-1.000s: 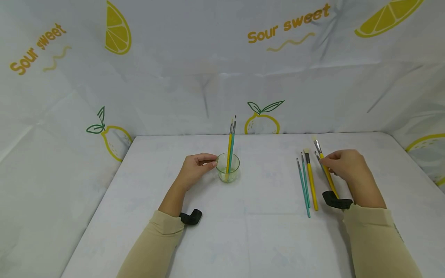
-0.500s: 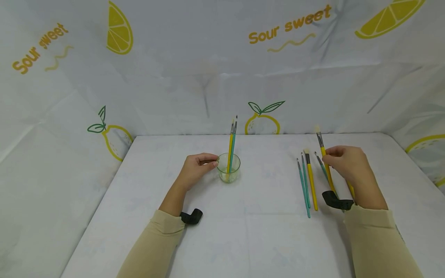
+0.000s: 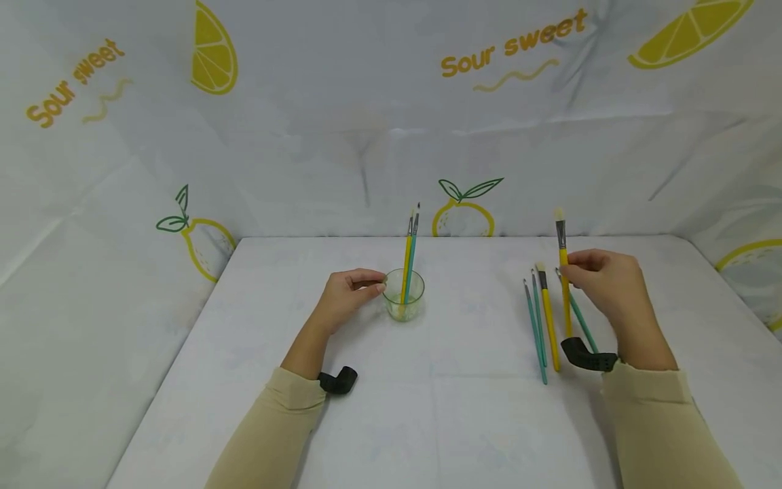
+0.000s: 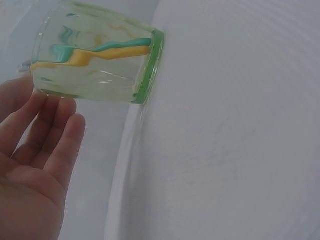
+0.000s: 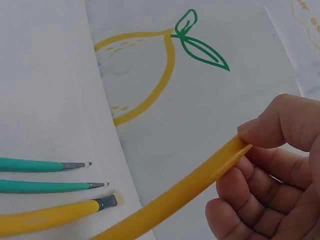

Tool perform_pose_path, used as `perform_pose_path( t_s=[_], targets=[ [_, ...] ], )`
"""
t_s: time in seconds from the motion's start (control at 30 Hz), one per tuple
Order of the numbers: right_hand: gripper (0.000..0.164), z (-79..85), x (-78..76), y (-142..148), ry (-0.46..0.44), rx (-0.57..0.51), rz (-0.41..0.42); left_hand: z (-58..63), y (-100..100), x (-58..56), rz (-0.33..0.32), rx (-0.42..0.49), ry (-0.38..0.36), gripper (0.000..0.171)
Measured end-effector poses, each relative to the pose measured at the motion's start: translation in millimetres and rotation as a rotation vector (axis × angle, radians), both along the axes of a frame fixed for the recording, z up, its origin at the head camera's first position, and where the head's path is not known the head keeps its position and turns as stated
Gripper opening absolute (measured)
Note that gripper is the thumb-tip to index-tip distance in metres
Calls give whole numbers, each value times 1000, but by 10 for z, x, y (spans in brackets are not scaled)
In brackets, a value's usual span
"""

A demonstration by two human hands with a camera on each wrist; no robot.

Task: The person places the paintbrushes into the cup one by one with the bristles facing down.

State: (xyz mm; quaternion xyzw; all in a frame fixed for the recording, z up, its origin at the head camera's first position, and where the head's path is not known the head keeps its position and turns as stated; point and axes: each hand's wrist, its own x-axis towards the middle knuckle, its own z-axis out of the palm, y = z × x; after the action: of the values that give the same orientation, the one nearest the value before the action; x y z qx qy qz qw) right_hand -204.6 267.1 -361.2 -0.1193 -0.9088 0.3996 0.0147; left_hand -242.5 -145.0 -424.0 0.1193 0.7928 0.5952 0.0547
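Observation:
My left hand [image 3: 351, 299] pinches the near-left rim of a clear green-tinted glass [image 3: 418, 296] standing on the table. In the left wrist view the glass [image 4: 117, 80] shows its green base. Inside it lean a yellow paintbrush [image 3: 407, 255] and a teal paintbrush [image 3: 413, 248], bristles up. With thumb and fingertips, my right hand [image 3: 613, 292] grips another yellow paintbrush [image 3: 565, 299], raised bristles up, its lower end overlapping the black wrist camera. The right wrist view shows this paintbrush [image 5: 185, 192] held between thumb and fingers.
Left of my right hand lie two teal paintbrushes [image 3: 533, 322] and a yellow paintbrush [image 3: 549, 316], side by side. One more teal paintbrush [image 3: 584, 322] lies partly behind the held one. A lemon-print cloth [image 3: 305, 170] hangs behind the white table [image 3: 476, 421].
My right hand has lifted the yellow paintbrush and tipped it from slanted to nearly upright, uncovering more of the teal one. My left hand has stayed at the glass.

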Motion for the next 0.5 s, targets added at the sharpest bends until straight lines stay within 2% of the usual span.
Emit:
perform_pose_path(
  t_s=[0.2, 0.3, 0.5],
  targets=[
    [58, 41, 2, -92, 72, -48, -48, -4, -2, -13, -8, 9, 15, 28],
    [54, 72, 7, -163, 128, -114, -57, 26, 3, -11, -28, 26, 16, 28],
    [43, 74, -21, -380, 246, -302, -17, 211, 28, 106, -33, 14, -4, 28]
  ],
)
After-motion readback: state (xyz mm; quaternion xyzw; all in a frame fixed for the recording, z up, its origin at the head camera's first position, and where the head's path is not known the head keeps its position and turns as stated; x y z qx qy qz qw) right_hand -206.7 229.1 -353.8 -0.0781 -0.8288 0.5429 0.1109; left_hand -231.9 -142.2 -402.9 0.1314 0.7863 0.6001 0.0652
